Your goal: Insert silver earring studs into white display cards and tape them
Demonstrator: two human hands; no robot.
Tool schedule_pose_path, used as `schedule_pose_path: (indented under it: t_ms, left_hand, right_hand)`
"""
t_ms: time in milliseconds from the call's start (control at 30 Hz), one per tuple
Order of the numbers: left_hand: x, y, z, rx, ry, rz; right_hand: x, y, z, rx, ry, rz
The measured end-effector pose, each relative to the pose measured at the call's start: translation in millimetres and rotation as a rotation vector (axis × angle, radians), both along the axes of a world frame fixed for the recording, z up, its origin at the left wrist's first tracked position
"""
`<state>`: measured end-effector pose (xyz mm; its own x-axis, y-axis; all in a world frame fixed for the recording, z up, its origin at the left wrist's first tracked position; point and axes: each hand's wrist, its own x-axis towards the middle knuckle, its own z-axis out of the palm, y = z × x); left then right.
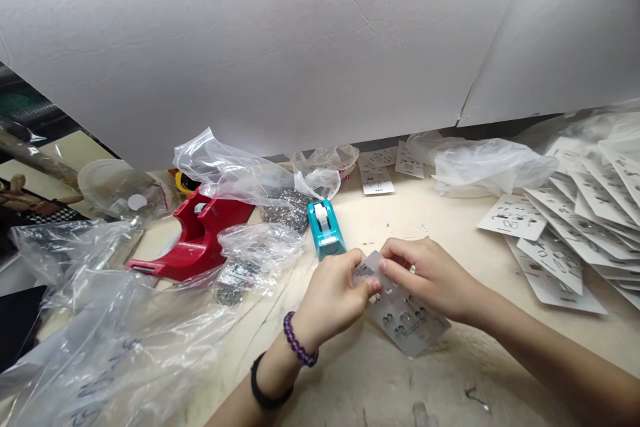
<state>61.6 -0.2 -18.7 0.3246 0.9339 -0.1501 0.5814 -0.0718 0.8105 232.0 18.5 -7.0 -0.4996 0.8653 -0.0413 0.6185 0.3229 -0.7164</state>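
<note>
Over at the cream workbench (360, 373), what are the hands on?

Both are closed on a frosted plastic card (407, 327) printed with rows of small dark shapes. It sits at a slant between the hands, right in front of the person. I can't tell whether its lower corner touches the bench.

And the left hand (333, 297)?

Curled, with thumb and fingers pinching the card's left edge. A purple beaded bracelet (299, 340) and a black wristband (265, 383) circle that wrist.

The right hand (430, 277)?

Bent over the card's upper edge, fingers pressed onto it. A small metal piece (413, 269) glints just beside them, too small to name.

What's closest to them?

A teal tape dispenser (327, 230) stands just beyond the left hand, nearly touching it. Farther left lies a red tape dispenser (193, 240), on its side among crumpled clear plastic bags (230, 170).

Anything on the right?

A loose fan of white printed cards (585, 213) lies well apart from the hands, with another clear plastic bag (480, 163) behind it. A white sheet (300, 33) hangs across the whole far side of the bench.
</note>
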Motion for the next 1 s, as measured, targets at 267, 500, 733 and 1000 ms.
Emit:
schedule_pose_path:
  t_ms: [267, 500, 733, 1000]
  left_hand:
    - [-14, 11, 10.1, -0.226, -0.15, -0.195]
    - [-13, 11, 6.8, -0.412, -0.338, -0.212]
    - [-2, 6, -2.0, -0.201, -0.258, -0.154]
    - [-13, 18, 6.9, -0.026, -0.702, 0.447]
  right_hand:
    - [2, 2, 1.8, -0.126, 0.066, 0.042]
    - [3, 3, 3.5, -0.14, 0.084, 0.058]
    - [0, -2, 2.7, -0.059, 0.008, 0.068]
    - [42, 23, 15.9, 0.385, 0.498, -0.484]
